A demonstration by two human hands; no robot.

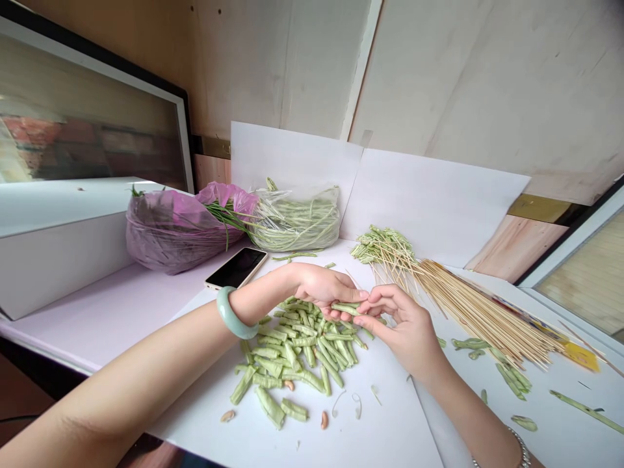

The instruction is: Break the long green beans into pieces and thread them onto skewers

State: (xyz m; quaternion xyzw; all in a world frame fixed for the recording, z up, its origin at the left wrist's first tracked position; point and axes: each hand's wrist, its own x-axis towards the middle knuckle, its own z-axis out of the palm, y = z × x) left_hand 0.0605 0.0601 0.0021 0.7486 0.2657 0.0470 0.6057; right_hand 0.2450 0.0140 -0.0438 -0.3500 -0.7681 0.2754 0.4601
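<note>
One bean piece [345, 308] lies in the left hand [327, 290].

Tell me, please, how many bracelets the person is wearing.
2: a pale green bangle on the left wrist and a silvery bracelet on the right forearm, partly cut off by the lower edge.

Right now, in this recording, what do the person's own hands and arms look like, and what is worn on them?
Both hands are bare, with no gloves. The left hand has a smooth, pale green bangle above it; the right hand, a silvery bracelet. No sleeves show.
</note>
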